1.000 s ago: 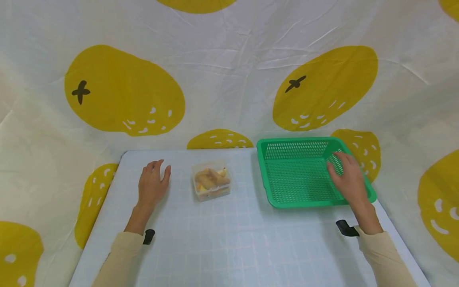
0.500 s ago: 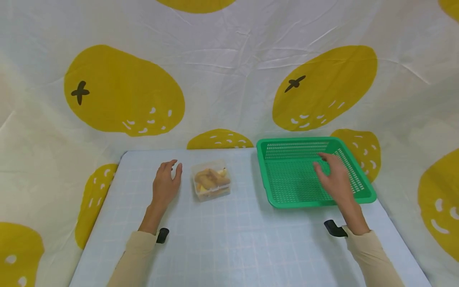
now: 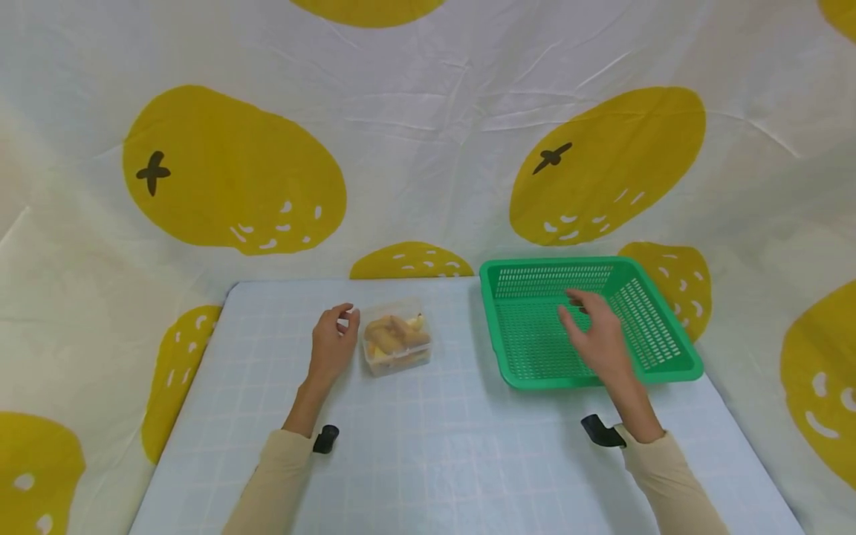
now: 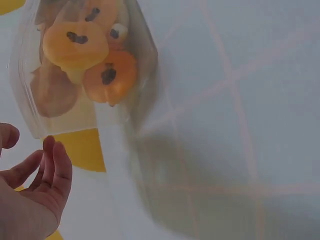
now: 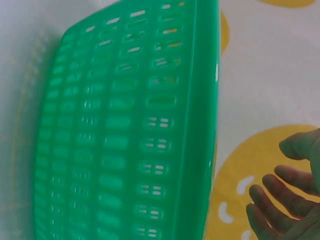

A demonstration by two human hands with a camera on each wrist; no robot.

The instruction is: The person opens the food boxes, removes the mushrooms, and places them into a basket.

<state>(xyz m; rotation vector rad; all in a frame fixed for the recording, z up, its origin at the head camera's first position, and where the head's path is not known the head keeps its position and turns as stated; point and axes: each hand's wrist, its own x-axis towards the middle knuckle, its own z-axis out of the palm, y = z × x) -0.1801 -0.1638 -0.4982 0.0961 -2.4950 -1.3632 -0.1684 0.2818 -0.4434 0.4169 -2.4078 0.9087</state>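
My left hand hovers just left of a clear plastic box, its fingers loosely bent and holding nothing. Inside the box lie several tan and yellow fruit-like pieces. The left wrist view shows orange fruit-like pieces with dark marks through the box wall, and my fingers a little apart from it. Over the green basket, my right hand is held with thumb and fingers spread and nothing between them. In the right wrist view these fingers are beside the basket's slotted side.
A pale checked cloth covers the table, and box and basket stand toward its far side. Behind and beside the table hangs a white curtain with large yellow fruit prints. Each wrist wears a dark camera mount.
My left hand has moved right, up close to the plastic box. My right hand has moved left over the basket. Box and basket have stayed in place.
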